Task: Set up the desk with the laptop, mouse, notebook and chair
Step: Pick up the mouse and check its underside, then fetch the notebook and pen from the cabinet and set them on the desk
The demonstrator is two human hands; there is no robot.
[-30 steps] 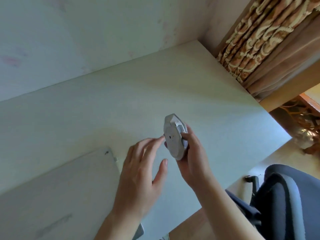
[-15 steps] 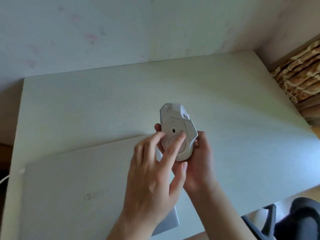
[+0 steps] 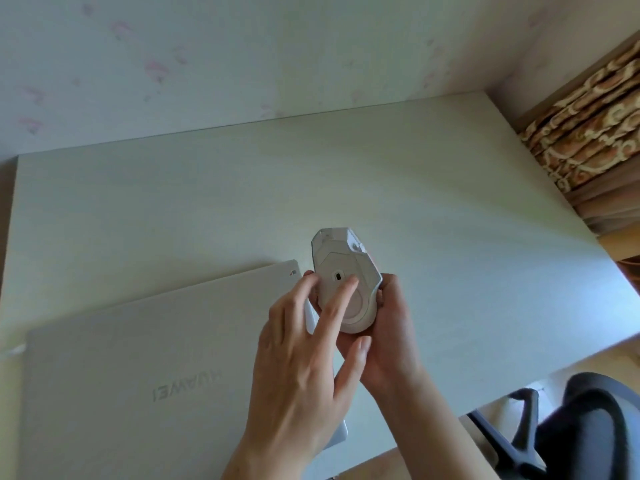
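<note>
A white mouse (image 3: 341, 261) is held above the desk with its underside turned up toward me. My right hand (image 3: 388, 337) cups it from below and from the right. My left hand (image 3: 304, 368) has its fingers spread, with the fingertips pressed on the mouse's underside near a small dark switch. A closed silver laptop (image 3: 138, 375) lies flat on the pale desk (image 3: 450, 254) at the lower left, partly under my left hand. A dark office chair (image 3: 588, 427) stands off the desk's front right corner. No notebook is in view.
A pale wall with faint pink marks runs along the desk's far edge. A patterned brown curtain (image 3: 588, 143) hangs past the desk's right end. A thin white cable (image 3: 14, 349) shows at the laptop's left edge.
My view has swung left and down, bringing the laptop into sight. My left hand's fingers went from just beside the mouse onto its underside. My right hand keeps holding the mouse.
</note>
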